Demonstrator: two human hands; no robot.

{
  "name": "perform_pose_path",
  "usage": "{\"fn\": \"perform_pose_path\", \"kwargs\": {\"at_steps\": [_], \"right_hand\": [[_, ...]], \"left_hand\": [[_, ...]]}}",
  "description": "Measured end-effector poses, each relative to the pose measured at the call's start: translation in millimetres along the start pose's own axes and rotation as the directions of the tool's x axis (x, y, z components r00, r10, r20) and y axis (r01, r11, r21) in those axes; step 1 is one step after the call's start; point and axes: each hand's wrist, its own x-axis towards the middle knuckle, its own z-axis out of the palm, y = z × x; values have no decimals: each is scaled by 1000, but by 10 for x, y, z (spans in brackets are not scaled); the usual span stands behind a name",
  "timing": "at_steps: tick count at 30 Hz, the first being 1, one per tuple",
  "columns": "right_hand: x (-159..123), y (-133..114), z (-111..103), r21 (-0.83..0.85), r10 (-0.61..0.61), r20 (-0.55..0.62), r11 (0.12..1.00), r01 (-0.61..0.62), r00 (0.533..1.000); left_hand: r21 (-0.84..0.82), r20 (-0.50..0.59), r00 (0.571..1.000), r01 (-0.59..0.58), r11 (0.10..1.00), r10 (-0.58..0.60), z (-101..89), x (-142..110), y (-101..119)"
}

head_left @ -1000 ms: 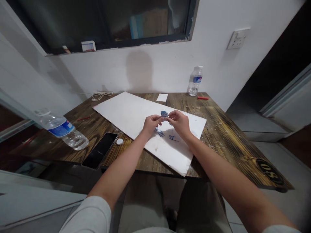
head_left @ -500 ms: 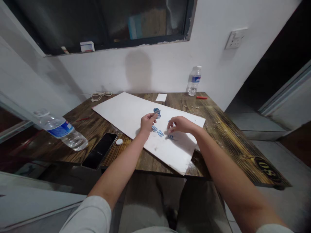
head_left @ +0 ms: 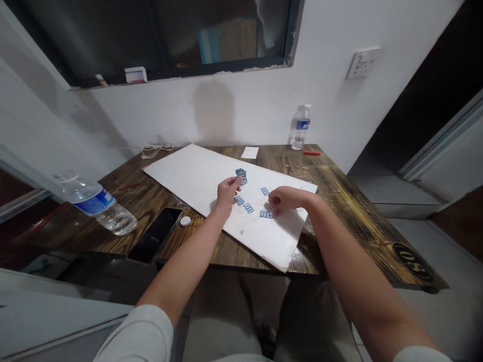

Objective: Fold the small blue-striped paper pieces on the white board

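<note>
My left hand (head_left: 227, 192) is closed, thumb and fingers pinching a small fanned bunch of blue-striped cards (head_left: 241, 175) above the white board (head_left: 204, 173). My right hand (head_left: 282, 199) is bent down over the board with curled fingers. Its fingertips meet the right end of a small blue-and-white striped card (head_left: 265, 214); the exact grip is partly hidden. Between the hands lie two more such pieces, a left striped card (head_left: 239, 200) and a middle striped card (head_left: 248, 207). Another, the upper striped card (head_left: 264, 191), rests just left of my right knuckles.
On the dark wooden table (head_left: 339, 226) lie a phone (head_left: 155, 235), a white cap (head_left: 185, 221), a tipped water bottle (head_left: 96, 201), a cable (head_left: 156, 149), a white paper square (head_left: 249, 152) and a red stick (head_left: 312, 153). An upright bottle (head_left: 301, 128) stands against the wall.
My right hand has shifted slightly right and down, its fingers curling more; the upper striped card now shows beside it. My left hand keeps its bunch almost in place.
</note>
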Motion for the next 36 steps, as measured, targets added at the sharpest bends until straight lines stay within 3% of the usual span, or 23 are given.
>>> {"fn": "perform_pose_path", "kwargs": {"at_steps": [3,6,8,10,12,14,19,23,25,31,36], "right_hand": [[-65,-52,-70,207,-86,-33,974,91,996],[-74,-130,-84,434,-130,-212,876,213,969],[-50,-186,-62,491,-149,-351,811,318,924],[-16,-235,-30,445,-202,-496,777,446,845],[14,-270,-1,336,-257,-634,758,559,730],[35,-291,22,238,-297,-709,754,613,640],[61,-298,63,140,-347,-753,747,650,560],[94,-234,82,30,-332,-813,797,603,479],[114,-180,83,-23,-341,-815,827,562,469],[140,-110,74,-115,-383,-778,866,487,498],[106,-147,22,-58,-339,-707,902,427,620]], "left_hand": [[-1,2,1000,6,1000,-6,2,-7,6],[2,6,1000,10,1000,-10,7,-17,9],[11,15,1000,10,1000,-10,8,-19,5],[21,35,999,6,1000,-7,9,-18,0],[34,61,998,0,999,-2,9,-20,0],[50,88,996,-5,999,1,13,-30,10],[91,176,984,-25,996,9,37,-87,53],[140,266,964,-37,989,-2,48,-119,63],[168,303,953,-27,985,-25,47,-121,61],[218,349,933,7,976,-85,48,-118,52],[249,389,916,-5,969,-95,58,-137,45]]}}
